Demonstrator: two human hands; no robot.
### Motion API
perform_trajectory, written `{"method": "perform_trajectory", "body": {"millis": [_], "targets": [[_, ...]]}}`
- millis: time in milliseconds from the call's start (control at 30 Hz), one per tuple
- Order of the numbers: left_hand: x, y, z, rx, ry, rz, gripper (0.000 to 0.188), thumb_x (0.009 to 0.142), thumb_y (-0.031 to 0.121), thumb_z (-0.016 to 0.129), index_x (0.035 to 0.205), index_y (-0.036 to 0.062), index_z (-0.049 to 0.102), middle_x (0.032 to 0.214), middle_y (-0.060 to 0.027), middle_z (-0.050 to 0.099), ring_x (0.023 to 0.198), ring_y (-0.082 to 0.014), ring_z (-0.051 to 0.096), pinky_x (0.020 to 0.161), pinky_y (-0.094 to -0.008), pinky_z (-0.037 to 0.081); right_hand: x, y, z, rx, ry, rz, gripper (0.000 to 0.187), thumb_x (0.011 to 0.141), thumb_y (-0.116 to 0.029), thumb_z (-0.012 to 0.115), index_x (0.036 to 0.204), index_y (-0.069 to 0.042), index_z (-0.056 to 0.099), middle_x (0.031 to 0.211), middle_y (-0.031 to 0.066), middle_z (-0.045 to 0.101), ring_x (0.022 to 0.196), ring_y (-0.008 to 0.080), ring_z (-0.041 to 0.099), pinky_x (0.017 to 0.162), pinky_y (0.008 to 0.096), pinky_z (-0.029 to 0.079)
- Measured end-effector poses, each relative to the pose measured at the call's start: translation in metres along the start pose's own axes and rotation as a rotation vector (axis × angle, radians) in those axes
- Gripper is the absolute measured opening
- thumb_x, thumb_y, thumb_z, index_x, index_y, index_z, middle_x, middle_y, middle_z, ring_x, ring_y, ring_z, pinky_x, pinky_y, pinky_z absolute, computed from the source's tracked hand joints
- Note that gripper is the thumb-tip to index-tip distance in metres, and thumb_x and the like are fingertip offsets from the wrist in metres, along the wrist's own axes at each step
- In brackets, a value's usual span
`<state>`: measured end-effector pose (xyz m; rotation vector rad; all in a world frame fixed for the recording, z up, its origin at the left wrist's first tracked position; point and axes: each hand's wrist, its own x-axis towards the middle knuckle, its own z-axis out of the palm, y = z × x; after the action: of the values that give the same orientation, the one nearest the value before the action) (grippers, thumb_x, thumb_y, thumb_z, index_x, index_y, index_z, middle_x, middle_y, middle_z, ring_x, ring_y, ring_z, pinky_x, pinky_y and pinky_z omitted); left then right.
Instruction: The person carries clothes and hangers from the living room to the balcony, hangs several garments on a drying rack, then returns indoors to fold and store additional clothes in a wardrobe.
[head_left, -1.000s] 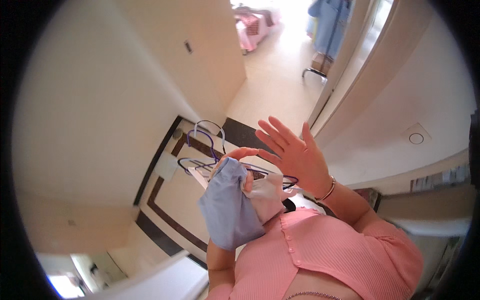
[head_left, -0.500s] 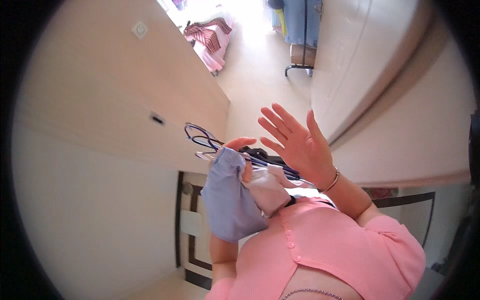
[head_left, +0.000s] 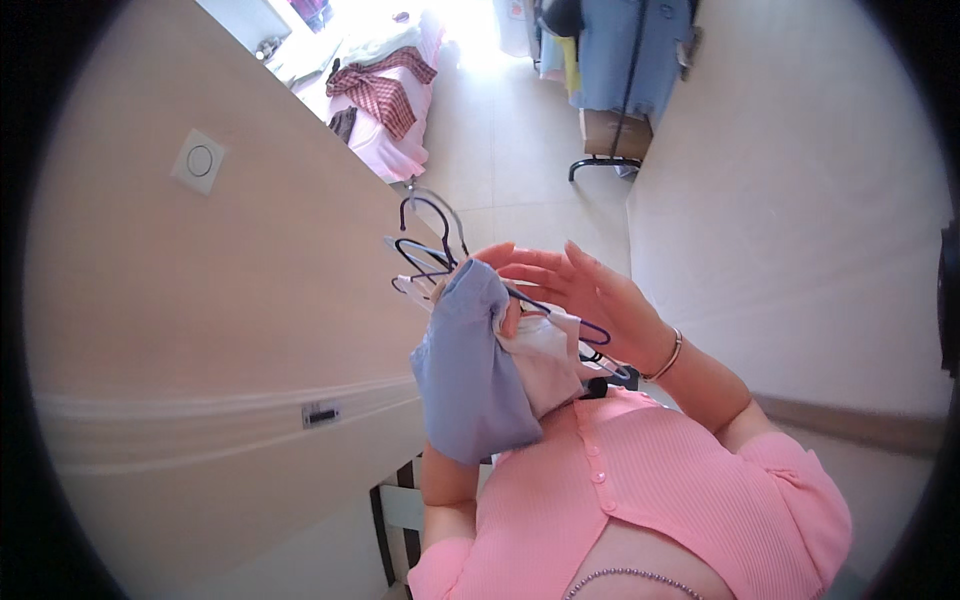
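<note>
- Right hand: moved inward, now beside your left hand's fingers; loosely extended, apparently gripping nothing; contact with the hangers cannot be told.
- Left hand: closed on your clothes hangers, light-blue garment and pale cloth, held before your pink ribbed cardigan.
- Upshot: both hands gather at the bundle; your left seemingly bears it alone.
- Compared with earlier: view turned; pink-covered bed and garment rack show more fully.

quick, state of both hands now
Left hand: closed, holding hangers, blue cloth and white cloth.
Right hand: open; whether touching the hangers is unclear.
</note>
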<state>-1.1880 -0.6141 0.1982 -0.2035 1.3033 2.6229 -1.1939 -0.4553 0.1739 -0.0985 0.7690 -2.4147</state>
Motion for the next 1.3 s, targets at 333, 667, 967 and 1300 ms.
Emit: {"method": "perform_trajectory", "body": {"millis": [333,667,967,1300], "targets": [[0.281,0.077,0.043,0.135,-0.177,-0.094,0.033,0.098,0.026,0.048,0.119,0.0017,0.058,0.079,-0.0049,0.06,0.059,-0.0054,0.049,0.055,-0.0229,0.046,0.202,-0.169,-0.063,-0.071,0.169,-0.17,0.047,0.101,-0.033,0.045,0.134,0.0,0.047,0.126,0.014,0.056,0.119,0.0228,0.052,0.104,0.0354,0.04],[0.567,0.09,0.071,0.244,-0.372,-0.205,0.03,0.094,0.017,0.053,0.116,-0.0009,0.061,0.1,-0.0111,0.065,0.073,-0.0116,0.062,0.064,-0.0228,0.051,0.389,-0.321,-0.171,-0.318,0.266,-0.143,0.027,0.092,-0.011,0.06,0.116,0.0,0.051,0.093,0.0081,0.066,0.083,0.0106,0.06,0.075,0.0223,0.046],[0.798,0.142,0.097,0.209,-0.227,-0.07,0.041,0.097,0.025,0.051,0.126,-0.005,0.053,0.108,-0.0158,0.063,0.056,-0.0076,0.053,0.048,-0.02,0.041,0.595,-0.474,-0.227,-0.298,0.171,-0.149,0.036,0.094,-0.011,0.057,0.125,0.005,0.05,0.078,0.0005,0.056,0.068,0.0067,0.048,0.066,0.0195,0.041],[1.04,0.209,0.068,0.193,0.022,0.121,0.045,0.099,0.031,0.051,0.129,-0.0024,0.045,0.126,-0.0171,0.058,0.049,-0.0051,0.043,0.044,-0.0191,0.036,0.826,-0.616,-0.301,-0.275,0.213,-0.127,0.037,0.096,-0.01,0.056,0.13,0.004,0.05,0.077,0.0028,0.056,0.06,0.0072,0.048,0.057,0.019,0.04]]}}
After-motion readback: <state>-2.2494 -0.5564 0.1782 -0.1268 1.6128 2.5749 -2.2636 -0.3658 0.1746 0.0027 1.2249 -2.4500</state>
